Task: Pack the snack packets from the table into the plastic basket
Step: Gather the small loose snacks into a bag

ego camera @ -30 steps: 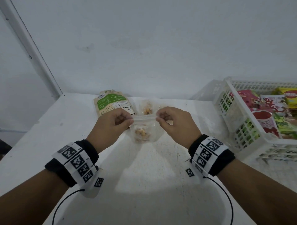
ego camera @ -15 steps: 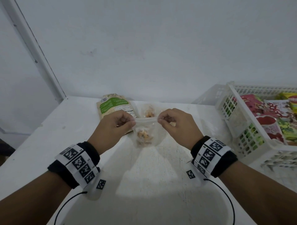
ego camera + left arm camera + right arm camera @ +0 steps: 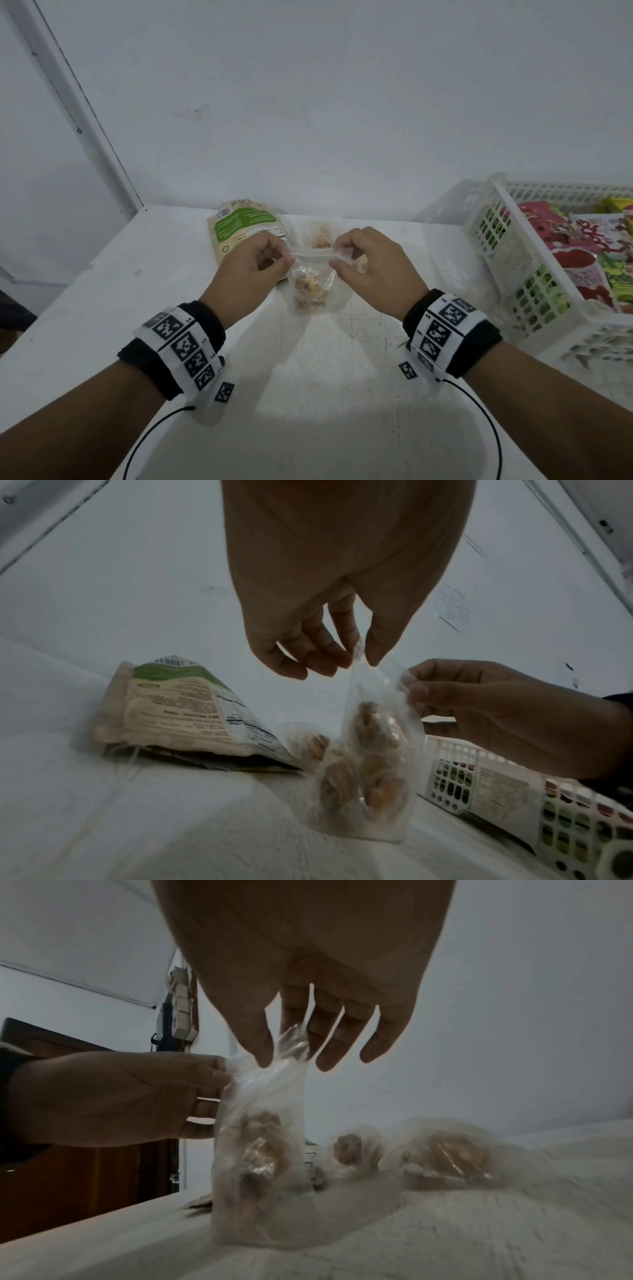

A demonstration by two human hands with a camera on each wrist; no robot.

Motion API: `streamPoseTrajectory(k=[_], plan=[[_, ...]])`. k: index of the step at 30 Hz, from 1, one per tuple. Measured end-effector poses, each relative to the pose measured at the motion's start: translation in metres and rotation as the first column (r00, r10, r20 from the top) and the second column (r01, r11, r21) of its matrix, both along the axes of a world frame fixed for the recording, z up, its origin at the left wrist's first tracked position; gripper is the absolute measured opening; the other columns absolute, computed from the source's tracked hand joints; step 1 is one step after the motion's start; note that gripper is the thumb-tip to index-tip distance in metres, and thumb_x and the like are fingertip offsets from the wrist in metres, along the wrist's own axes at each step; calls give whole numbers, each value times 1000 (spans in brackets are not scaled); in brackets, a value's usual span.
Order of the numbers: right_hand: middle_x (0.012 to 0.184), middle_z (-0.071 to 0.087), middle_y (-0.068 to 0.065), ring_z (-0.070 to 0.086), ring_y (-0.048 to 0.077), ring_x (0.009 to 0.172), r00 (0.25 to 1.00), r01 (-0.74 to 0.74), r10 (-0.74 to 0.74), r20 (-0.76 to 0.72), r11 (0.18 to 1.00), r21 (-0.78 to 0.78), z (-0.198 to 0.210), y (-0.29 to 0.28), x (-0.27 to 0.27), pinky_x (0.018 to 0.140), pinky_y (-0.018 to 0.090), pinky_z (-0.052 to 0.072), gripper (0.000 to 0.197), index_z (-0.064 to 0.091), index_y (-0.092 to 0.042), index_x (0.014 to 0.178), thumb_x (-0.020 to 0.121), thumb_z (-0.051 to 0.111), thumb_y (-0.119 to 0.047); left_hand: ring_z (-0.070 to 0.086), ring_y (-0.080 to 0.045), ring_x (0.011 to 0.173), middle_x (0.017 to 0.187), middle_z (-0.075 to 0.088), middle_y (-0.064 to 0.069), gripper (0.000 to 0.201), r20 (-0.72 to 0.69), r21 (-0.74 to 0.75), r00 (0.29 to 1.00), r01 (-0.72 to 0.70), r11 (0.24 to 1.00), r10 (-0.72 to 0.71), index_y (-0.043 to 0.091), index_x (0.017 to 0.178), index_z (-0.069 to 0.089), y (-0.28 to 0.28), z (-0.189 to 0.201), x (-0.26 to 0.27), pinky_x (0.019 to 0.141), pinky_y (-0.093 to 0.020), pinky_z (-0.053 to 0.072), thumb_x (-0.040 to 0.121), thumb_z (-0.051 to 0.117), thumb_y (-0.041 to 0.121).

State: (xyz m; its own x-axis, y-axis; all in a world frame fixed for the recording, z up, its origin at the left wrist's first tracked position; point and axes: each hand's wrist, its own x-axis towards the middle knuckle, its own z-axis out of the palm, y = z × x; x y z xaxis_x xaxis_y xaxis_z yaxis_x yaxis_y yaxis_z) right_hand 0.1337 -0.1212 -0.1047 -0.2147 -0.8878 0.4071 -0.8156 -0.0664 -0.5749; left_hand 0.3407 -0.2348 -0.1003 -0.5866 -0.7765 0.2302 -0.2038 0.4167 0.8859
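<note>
A: What was seen from the head view?

B: A clear snack bag (image 3: 313,291) was held upright at the middle of the white worktop (image 3: 102,308), its base touching the surface. The top strip was pinched at its left end by the left hand (image 3: 251,270) and at its right end by the right hand (image 3: 371,265), each grip narrow and closed on the plastic. A green-labelled packet (image 3: 239,229) was lying at eleven o'clock from the bag, and a second clear bag (image 3: 318,233) at twelve o'clock, just beyond the hands. The plastic basket (image 3: 534,298) was placed at three o'clock, well apart, with coloured packets (image 3: 582,260) already inside.

A: And from the left wrist?

B: The bag's top corner (image 3: 356,658) was seen pinched between the thumb and fingertips of the left hand (image 3: 329,593). The opposite corner was gripped by the right hand (image 3: 507,718) at three o'clock. The green-labelled packet (image 3: 185,712) was shown flat at nine o'clock, the basket (image 3: 514,794) at four o'clock.

A: From the right wrist?

B: The bag (image 3: 263,1164) was shown standing on the worktop, its top edge pinched by the thumb and forefinger of the right hand (image 3: 308,974); the remaining fingers were left loosely extended. The other end was held by the left hand (image 3: 113,1096) at nine o'clock. Two more clear bags (image 3: 445,1156) were lying at three o'clock, blurred.
</note>
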Motion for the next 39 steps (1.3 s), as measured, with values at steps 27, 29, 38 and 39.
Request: streamPoseTrajectory(k=[27, 29, 38, 39], plan=[[94, 55, -14, 58, 7, 85, 991, -83, 75, -109, 994, -66, -1, -4, 13, 73, 37, 52, 3, 63, -28, 95, 98, 62, -29, 65, -13, 88, 93, 68, 14, 7, 42, -160, 996, 85, 984, -79, 30, 92, 71, 7, -7, -14, 85, -34, 55, 92, 74, 24], [97, 55, -11, 59, 9, 85, 990, -45, 27, -142, 991, -123, 5, -4, 13, 71, 37, 53, 3, 62, -26, 96, 98, 61, -26, 63, -11, 93, 102, 65, 10, 26, 98, -124, 992, 90, 988, -78, 33, 112, 66, 1, -4, -11, 89, -33, 54, 89, 77, 28], [99, 58, -12, 58, 9, 90, 934, -155, 223, -279, 957, 245, 15, 9, 10, 82, 36, 51, 43, 60, -28, 85, 94, 46, -67, 49, -18, 116, 121, 53, 3, 40, 613, -213, 790, 170, 962, -3, 29, 125, 61, -41, -8, 15, 96, -30, 40, 88, 76, 35], [104, 56, -12, 57, 10, 91, 922, -124, 234, -308, 934, 336, 12, 9, 13, 83, 37, 52, 40, 60, -29, 96, 94, 47, -66, 47, -21, 119, 124, 51, 2, 45, 682, -214, 732, 199, 956, 1, 29, 128, 58, -44, -9, 14, 99, -34, 40, 88, 76, 39]])
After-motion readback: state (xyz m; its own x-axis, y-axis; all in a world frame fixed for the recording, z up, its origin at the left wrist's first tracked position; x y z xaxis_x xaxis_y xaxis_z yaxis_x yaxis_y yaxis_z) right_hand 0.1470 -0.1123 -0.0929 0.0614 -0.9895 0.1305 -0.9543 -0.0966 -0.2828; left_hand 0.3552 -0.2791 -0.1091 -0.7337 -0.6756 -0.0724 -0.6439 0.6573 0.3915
